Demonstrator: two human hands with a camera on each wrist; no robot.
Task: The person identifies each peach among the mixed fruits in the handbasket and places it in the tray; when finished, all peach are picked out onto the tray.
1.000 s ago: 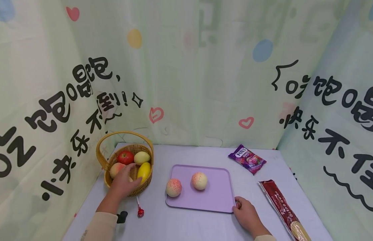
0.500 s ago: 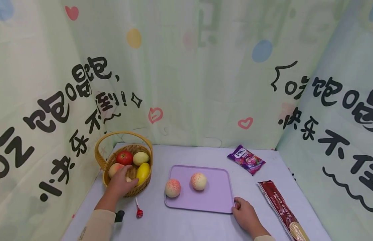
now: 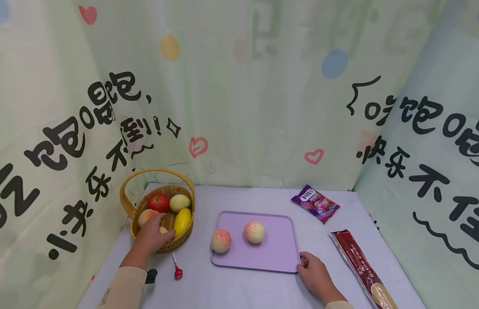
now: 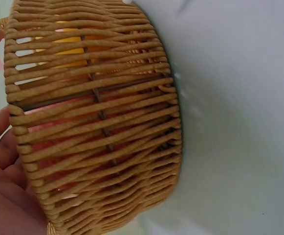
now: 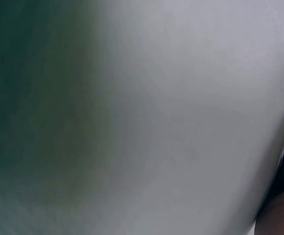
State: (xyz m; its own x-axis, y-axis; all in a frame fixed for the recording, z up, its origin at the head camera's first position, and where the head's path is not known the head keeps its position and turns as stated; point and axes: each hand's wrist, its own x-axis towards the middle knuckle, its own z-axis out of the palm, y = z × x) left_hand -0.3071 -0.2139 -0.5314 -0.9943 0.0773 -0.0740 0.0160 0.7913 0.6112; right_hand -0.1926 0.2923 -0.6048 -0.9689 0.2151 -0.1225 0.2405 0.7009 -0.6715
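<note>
My left hand [image 3: 150, 236] reaches over the near left rim of a wicker basket [image 3: 177, 246], thumb and index finger spread. A pale thing [image 3: 163, 230], mostly hidden under the hand, shows between them; whether it is gripped cannot be seen. Beside the hand lie a peach [image 3: 146, 217], a red tomato-like fruit [image 3: 159, 203], a pale yellow oval fruit [image 3: 180, 203] and a bright yellow oblong fruit [image 3: 182, 223]. In the left wrist view, the basket wall [image 4: 98, 127] hides the fingertips. My right hand [image 3: 315, 275] pinches the right front corner of a lilac tray [image 3: 278, 244].
Two peaches, one at the left edge [image 3: 221, 240] and one near the middle [image 3: 254, 232], sit on the tray. A red lollipop [image 3: 178, 273] lies before the basket. A purple candy bag [image 3: 315, 204] and a long maroon packet [image 3: 361, 266] lie right. Printed curtains [image 3: 239, 107] enclose the table.
My left hand has shifted slightly left over the basket, its thumb drawing away from the bright yellow fruit. The right hand stays at the tray corner.
</note>
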